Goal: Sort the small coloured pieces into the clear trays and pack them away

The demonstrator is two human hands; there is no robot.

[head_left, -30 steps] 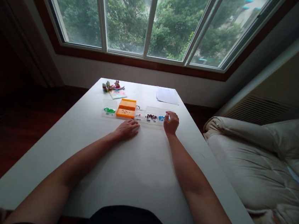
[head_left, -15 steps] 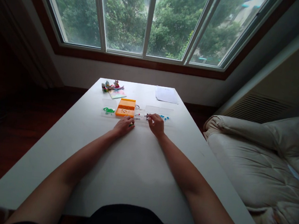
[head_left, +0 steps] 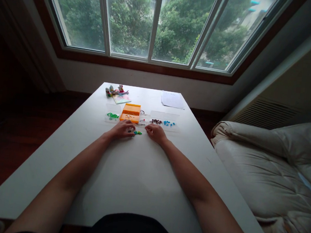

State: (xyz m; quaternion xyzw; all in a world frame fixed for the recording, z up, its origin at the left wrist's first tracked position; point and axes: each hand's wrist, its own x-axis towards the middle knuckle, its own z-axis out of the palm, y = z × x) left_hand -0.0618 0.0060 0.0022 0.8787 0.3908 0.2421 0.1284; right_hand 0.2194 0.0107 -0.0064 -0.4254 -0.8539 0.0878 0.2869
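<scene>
A small green, yellow and blue assembly of toy bricks (head_left: 138, 133) lies on the white table between my hands. My left hand (head_left: 121, 129) rests just left of it, its thumb and fingers curved and apart, the fingertips close to the assembly's left end. My right hand (head_left: 156, 133) is to its right, thumb and fingers pinched together; whatever they hold is too small to make out. Behind the right hand, dark brown pieces (head_left: 156, 121) and blue pieces (head_left: 168, 123) sit in a clear tray. An orange box (head_left: 132, 108), opened, holds small pale pieces behind my left hand.
Green pieces (head_left: 113, 115) fill part of a clear box at the left. Several small figures (head_left: 113, 90) stand on the far left by a pastel card (head_left: 122, 98). Paper sheets (head_left: 173, 100) lie at the far right. A pale sofa (head_left: 250, 163) stands right of the table.
My right hand has come back from the dark pieces towards the brick assembly. My left hand has shifted left and loosened, leaving the assembly in sight on the table.
</scene>
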